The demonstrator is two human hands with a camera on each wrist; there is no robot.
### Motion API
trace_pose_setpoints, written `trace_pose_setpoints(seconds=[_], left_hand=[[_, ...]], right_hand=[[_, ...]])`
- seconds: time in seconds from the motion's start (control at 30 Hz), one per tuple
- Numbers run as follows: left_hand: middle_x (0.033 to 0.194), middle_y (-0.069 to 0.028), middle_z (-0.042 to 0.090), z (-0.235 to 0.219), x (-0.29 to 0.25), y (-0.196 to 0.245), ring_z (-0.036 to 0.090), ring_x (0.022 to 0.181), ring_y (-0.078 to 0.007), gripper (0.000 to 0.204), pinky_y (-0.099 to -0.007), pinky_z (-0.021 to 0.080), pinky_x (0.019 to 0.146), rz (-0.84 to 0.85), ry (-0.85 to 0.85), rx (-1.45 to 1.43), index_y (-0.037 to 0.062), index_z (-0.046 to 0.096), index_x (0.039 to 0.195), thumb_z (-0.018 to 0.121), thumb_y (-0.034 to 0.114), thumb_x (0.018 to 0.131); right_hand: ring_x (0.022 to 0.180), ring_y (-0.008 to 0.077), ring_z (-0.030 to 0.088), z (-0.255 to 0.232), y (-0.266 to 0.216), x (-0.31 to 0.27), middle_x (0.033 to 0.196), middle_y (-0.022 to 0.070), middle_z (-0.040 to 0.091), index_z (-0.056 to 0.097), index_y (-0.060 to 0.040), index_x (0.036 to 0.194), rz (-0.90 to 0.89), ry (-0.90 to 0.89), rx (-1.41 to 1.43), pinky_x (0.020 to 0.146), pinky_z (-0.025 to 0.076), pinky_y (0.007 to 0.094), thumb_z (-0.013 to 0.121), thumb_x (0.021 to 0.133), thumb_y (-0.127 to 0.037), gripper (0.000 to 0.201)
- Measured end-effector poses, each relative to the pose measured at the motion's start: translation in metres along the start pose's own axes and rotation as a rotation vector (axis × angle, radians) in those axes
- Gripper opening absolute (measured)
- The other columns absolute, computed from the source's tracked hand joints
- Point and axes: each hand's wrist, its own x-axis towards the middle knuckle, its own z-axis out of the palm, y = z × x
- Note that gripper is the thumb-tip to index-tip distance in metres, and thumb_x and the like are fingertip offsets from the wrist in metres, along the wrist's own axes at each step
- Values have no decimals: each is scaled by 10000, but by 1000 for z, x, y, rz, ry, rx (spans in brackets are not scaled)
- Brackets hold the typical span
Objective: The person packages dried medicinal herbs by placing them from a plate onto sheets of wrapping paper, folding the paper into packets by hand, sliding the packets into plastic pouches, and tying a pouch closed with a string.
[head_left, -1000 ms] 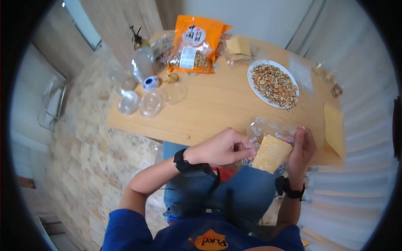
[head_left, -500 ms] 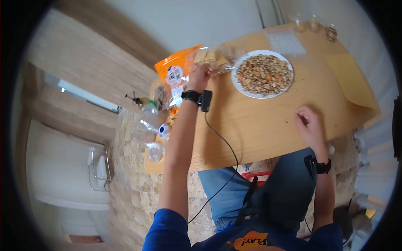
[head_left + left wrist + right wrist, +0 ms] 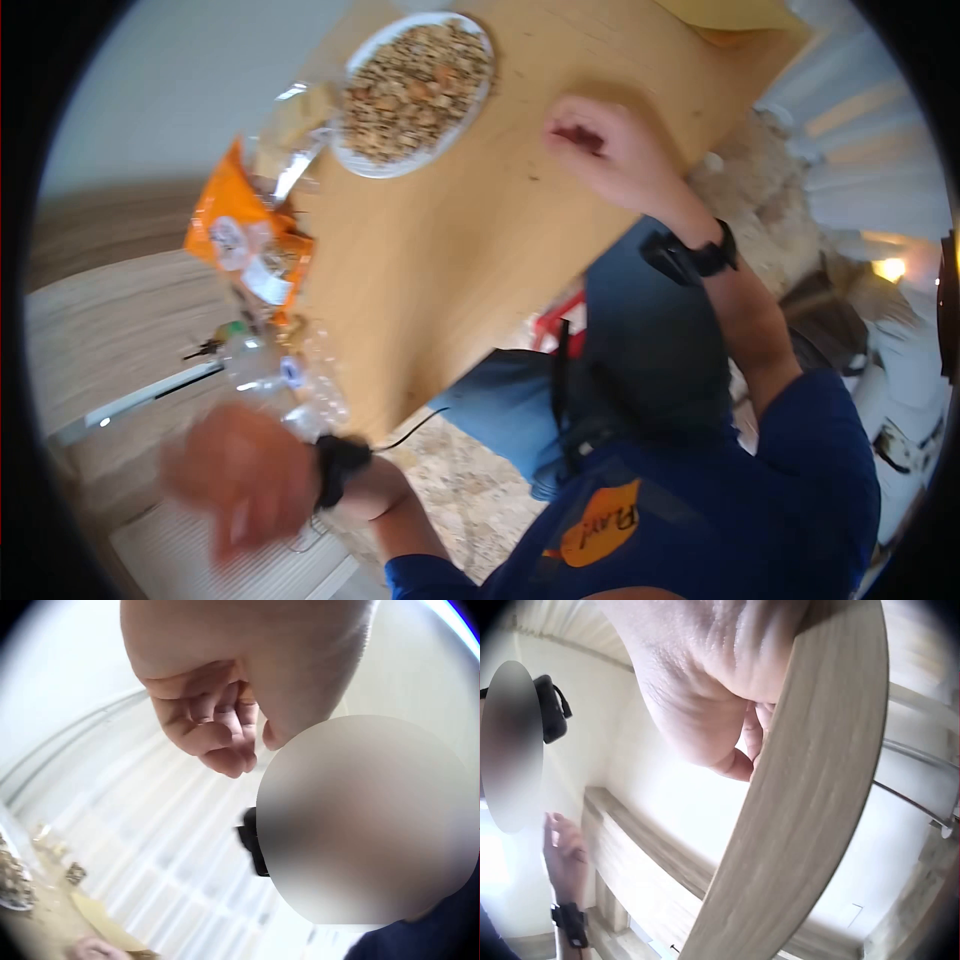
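Note:
My left hand (image 3: pixel 240 480) is blurred, raised in the air beyond the table's left edge, apart from anything on it. In the left wrist view its fingers (image 3: pixel 214 735) are loosely curled, with nothing between them. The right hand (image 3: pixel 620 150) rests by the near edge of the table (image 3: pixel 490 230), fingers loosely bent and nothing seen in them. Farther in lies a white oval plate (image 3: pixel 478 105) heaped with a dry mix of small flakes and orange bits (image 3: pixel 415 95). An orange printed bag (image 3: pixel 225 225) stands at the table's left end, nearer the left hand.
Clear plastic containers (image 3: pixel 322 385) and a spray bottle (image 3: pixel 250 360) crowd the table's left corner. Behind the orange bag sits a clear pack of pale yellow pieces (image 3: pixel 300 115). Yellow paper (image 3: pixel 735 12) lies at the far right. A black cable (image 3: pixel 415 428) trails from the left wrist.
Both hands let go of the yellow slab in its clear wrapper. The left hand reached to the packs beside the orange bag, then swung left off the table. The head view has turned.

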Motion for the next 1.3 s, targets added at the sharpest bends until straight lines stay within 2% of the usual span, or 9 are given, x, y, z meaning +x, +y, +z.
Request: trace_pose_setpoints(seconds=[0.07, 0.1, 0.13, 0.2, 0.37, 0.53, 0.73, 0.83, 1.3], left_hand=[[900, 90, 620, 36, 0, 26, 609, 792, -76, 281, -253, 483, 726, 186, -395, -155, 200, 718, 960, 879, 309, 757], [743, 84, 605, 89, 1, 4, 568, 680, -70, 181, -245, 424, 707, 87, -363, -648, 216, 697, 735, 816, 352, 745], [743, 84, 605, 98, 3, 8, 568, 680, -70, 181, -245, 424, 707, 93, -331, -646, 216, 697, 735, 816, 352, 745], [1087, 51, 594, 101, 6, 11, 596, 891, -45, 357, -207, 515, 661, 337, -571, -193, 115, 616, 1270, 653, 3, 932], [1081, 55, 591, 101, 11, 20, 586, 901, -38, 325, -207, 485, 663, 421, -543, -235, 85, 623, 1241, 645, -16, 933], [1108, 14, 599, 89, 22, 36, 535, 836, -76, 188, -205, 448, 716, 723, -494, 29, 46, 664, 1143, 626, -3, 966], [1121, -13, 606, 74, 19, 37, 498, 792, -91, 136, -214, 445, 710, 801, -398, 41, 19, 681, 1096, 624, 8, 972], [1133, -23, 611, 57, 23, 43, 507, 798, -92, 154, -222, 450, 715, 738, -422, -30, 23, 686, 1107, 630, 7, 965], [1144, -28, 637, 24, 33, 62, 554, 854, -122, 141, -225, 484, 766, 723, -463, 104, 28, 691, 1084, 672, 9, 946]], right_hand=[[720, 92, 636, -3, -7, 0, 816, 31, 701, 661, -38, 998, 61, -36, -28, 662, 515, 274, 681, 974, -118, 86], [695, 86, 626, -4, -8, -1, 787, 22, 691, 662, -39, 991, 89, -39, -41, 636, 501, 271, 684, 972, -122, 88], [671, 79, 616, -4, -10, 0, 759, 13, 682, 663, -40, 983, 94, -43, -45, 610, 487, 268, 687, 970, -126, 90], [649, 71, 599, -3, -7, 1, 734, 5, 668, 664, -43, 979, 74, -56, -68, 591, 470, 261, 687, 970, -130, 91], [622, 45, 564, 1, -14, 0, 707, -19, 640, 665, -50, 974, 53, -33, -104, 571, 443, 241, 685, 978, -146, 98], [618, 26, 551, 2, -17, -1, 695, -44, 614, 662, -52, 956, 100, -20, -108, 559, 422, 221, 681, 994, -156, 112], [657, -14, 495, 7, -7, -2, 768, -84, 572, 647, -44, 971, 148, -16, -37, 570, 376, 186, 670, 1013, -101, 74], [642, 12, 551, 9, 2, -1, 747, -66, 609, 660, -56, 995, 165, 2, -20, 579, 443, 206, 673, 1007, -156, 102], [696, 12, 549, 12, -6, -1, 821, -58, 623, 651, -32, 1032, 189, 26, -157, 623, 430, 188, 678, 1020, -113, 87]])
